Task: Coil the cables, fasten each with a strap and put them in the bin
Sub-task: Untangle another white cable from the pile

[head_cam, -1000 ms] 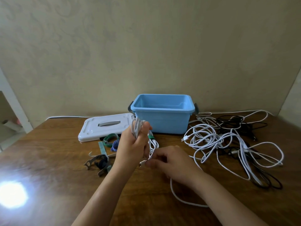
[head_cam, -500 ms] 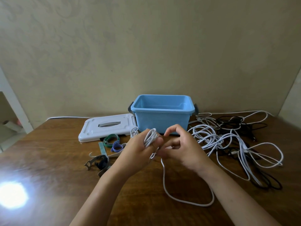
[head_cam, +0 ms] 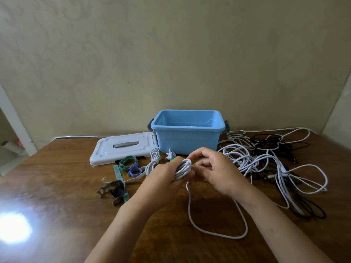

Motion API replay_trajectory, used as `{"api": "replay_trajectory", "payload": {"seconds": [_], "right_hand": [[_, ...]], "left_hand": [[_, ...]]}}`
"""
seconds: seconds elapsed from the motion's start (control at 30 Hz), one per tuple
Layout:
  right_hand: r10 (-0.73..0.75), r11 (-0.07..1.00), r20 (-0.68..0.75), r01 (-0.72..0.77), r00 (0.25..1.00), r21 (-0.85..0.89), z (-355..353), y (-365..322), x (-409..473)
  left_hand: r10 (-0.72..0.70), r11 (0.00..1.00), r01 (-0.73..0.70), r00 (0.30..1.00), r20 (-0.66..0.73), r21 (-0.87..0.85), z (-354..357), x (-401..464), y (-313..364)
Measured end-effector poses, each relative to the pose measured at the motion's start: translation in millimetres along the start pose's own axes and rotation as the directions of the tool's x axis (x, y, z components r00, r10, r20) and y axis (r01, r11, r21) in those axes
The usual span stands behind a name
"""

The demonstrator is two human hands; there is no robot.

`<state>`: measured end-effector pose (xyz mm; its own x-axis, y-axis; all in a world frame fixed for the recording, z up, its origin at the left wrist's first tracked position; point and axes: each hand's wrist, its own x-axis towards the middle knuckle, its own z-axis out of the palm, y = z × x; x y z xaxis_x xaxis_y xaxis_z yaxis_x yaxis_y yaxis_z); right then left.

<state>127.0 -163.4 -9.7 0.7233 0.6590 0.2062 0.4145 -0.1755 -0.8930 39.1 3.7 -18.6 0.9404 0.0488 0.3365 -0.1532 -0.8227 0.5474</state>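
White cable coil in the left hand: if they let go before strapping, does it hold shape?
Probably not. The white cable coil looks floppy: only the left hand pinches its loops, and no strap is visible on it. The loose tail sags in a slack curve on the table, so it would likely spring open and drag.

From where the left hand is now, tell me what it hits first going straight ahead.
Probably the blue bin: the left hand, gripping the white cable coil, points toward its front wall. Depth is unclear.
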Motion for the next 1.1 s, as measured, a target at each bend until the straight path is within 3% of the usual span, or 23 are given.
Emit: {"api": "replay_trajectory", "payload": {"seconds": [0.13, 0.27, 0.5, 0.67, 0.87, 1.0, 1.1], "right_hand": [[-0.024, 0.997, -0.019, 0.026, 1.000, 0.072, 4.0, -1.6, -0.8], [-0.030, 0.988, -0.055, 0.038, 0.998, 0.150, 18.5, -5.4, -2.4], [-0.095, 0.995, -0.090, 0.092, 0.991, -0.033, 34.1, 1.4, -3.4], [-0.179, 0.971, -0.120, 0.156, 0.976, -0.184, 35.3, -2.4, -5.4], [-0.227, 0.936, -0.079, 0.195, 0.971, -0.294, 31.4, -0.7, -3.2], [-0.341, 0.854, -0.145, 0.242, 0.929, -0.460, 35.3, 3.2, 1.7], [-0.380, 0.850, -0.209, 0.251, 0.901, -0.463, 38.0, 7.4, 6.7]], "left_hand": [[-0.002, 1.000, 0.004, 0.998, -0.059, 0.021, -2.9, 1.9, -3.7], [0.045, 0.987, -0.025, 0.991, -0.129, 0.157, -1.5, 2.3, -6.6], [-0.013, 0.968, 0.039, 0.994, -0.107, 0.249, -2.4, 3.1, -5.4], [0.004, 0.980, 0.024, 0.990, -0.142, 0.196, -6.1, 0.4, 5.7], [0.008, 0.992, 0.001, 0.997, -0.075, 0.125, -2.2, 0.0, 7.2], [-0.032, 0.997, 0.033, 0.999, -0.018, 0.070, -4.1, 3.6, 1.5], [-0.011, 0.998, 0.011, 1.000, -0.002, 0.065, -5.5, 3.3, -0.2]]}}
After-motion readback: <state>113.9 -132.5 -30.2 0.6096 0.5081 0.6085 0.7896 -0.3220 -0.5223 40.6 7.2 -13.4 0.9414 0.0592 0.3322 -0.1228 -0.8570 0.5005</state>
